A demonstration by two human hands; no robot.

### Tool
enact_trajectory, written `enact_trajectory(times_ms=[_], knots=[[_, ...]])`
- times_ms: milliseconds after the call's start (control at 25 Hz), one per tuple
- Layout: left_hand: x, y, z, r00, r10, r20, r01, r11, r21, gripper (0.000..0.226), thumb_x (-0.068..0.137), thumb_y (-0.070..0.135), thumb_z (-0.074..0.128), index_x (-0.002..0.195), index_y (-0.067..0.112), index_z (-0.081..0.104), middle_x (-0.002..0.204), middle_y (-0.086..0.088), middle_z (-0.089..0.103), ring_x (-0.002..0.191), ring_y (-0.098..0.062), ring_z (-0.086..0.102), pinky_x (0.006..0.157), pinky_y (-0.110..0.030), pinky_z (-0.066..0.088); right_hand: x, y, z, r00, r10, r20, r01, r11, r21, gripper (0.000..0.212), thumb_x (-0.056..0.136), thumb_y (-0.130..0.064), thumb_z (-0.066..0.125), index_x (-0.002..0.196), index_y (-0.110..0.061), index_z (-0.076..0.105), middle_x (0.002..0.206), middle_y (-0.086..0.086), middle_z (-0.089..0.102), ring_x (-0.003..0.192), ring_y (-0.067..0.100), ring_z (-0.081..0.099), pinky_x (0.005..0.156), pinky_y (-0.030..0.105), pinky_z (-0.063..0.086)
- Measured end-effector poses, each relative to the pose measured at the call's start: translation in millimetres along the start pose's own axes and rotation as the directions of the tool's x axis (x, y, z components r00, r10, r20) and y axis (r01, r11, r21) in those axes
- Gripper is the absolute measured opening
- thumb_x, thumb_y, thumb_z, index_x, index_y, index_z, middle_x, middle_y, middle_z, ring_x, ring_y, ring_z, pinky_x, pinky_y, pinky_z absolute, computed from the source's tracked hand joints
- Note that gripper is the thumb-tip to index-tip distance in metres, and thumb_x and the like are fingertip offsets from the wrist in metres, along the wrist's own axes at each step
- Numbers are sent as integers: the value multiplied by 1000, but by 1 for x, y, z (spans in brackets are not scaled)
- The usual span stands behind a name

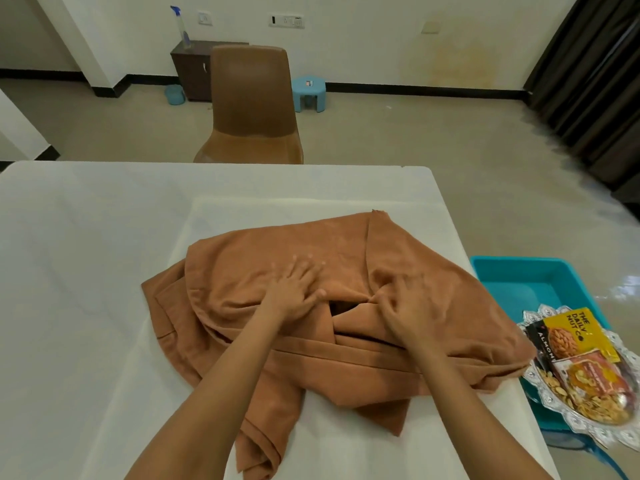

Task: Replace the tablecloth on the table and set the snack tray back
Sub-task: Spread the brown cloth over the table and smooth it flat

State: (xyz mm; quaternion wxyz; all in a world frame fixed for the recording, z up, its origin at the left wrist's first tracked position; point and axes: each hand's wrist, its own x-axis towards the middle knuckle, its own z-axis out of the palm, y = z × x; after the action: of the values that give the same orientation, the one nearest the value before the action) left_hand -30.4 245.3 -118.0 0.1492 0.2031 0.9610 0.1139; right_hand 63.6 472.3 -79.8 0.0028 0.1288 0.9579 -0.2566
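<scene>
Fingers (301,271) of left hand (294,289): spread, palm down, pressing flat on the crumpled brown cloth (242,271). Forearm enters from lower left. Cloth bunches under and all around these fingers, on the white-covered table (86,271). Right hand (405,306): palm down over a fold, motion-blurred; grip cannot be told. Snack tray (575,426) lies right of the right fingers, off the table, on a teal tub (519,275).
</scene>
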Motion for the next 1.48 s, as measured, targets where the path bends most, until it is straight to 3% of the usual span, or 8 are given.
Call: enact_trajectory(times_ms=[160,560,840,960,1080,1160,1280,1480], knots=[[7,-8,8,941,-220,259,218,975,35,79,77,85,22,143,56,-8,156,22,-12,144,-36,-15,100,-74,-10,34,23,40,963,103,249,-19,947,-320,73,87,-67,39,150,-42,13,161,0,-8,145,35,-14,109,60,-14],[-14,-85,12,820,-490,295,531,844,-74,102,61,94,-1,146,40,-17,155,21,-21,145,-27,-18,106,-69,-11,-10,109,41,934,354,54,-320,893,-315,116,55,-97,-1,151,-33,-7,161,1,-3,148,22,-1,113,54,-12],[-58,-87,19,670,-734,109,737,640,-218,91,76,85,19,149,40,-11,156,22,-17,142,-35,-21,99,-79,4,-9,137,12,945,297,138,-224,894,-389,109,58,-93,-6,150,-35,-10,161,1,-6,147,22,-7,100,45,-33],[-59,-62,23,688,-724,36,717,672,-184,81,85,75,21,152,35,-3,158,-1,-19,142,-39,-21,101,-77,-2,-7,109,7,958,288,-2,-268,890,-368,74,93,-57,33,153,-21,9,160,10,5,148,27,-2,115,53,-13],[-68,-32,37,790,-607,-81,586,788,-190,85,83,76,29,151,37,-4,158,-8,-16,143,-39,-17,100,-74,-9,-6,68,23,987,75,-144,-82,996,-46,59,94,-19,46,149,-15,24,159,10,15,147,26,8,120,45,3],[-78,-25,49,823,-568,-31,557,816,-153,98,74,85,30,147,39,-17,158,-5,-18,144,-37,-15,100,-74,-6,-5,52,41,999,-49,4,48,997,57,59,96,-24,42,151,-23,21,160,6,9,148,20,3,119,44,-2],[-89,-21,55,813,-579,51,582,810,-78,109,65,91,30,147,37,-18,159,-6,-13,144,-40,-6,101,-76,4,2,51,54,983,82,164,-55,985,-164,55,95,-36,34,149,-24,28,158,9,17,147,25,6,118,50,-3],[-93,-18,18,758,-643,-109,626,764,-155,98,71,88,18,143,24,32,151,-14,28,139,-44,19,101,-76,-2,40,-9,42,998,26,64,-25,1000,-18,67,89,-50,50,140,-7,39,148,13,38,144,31,18,119,48,9]])
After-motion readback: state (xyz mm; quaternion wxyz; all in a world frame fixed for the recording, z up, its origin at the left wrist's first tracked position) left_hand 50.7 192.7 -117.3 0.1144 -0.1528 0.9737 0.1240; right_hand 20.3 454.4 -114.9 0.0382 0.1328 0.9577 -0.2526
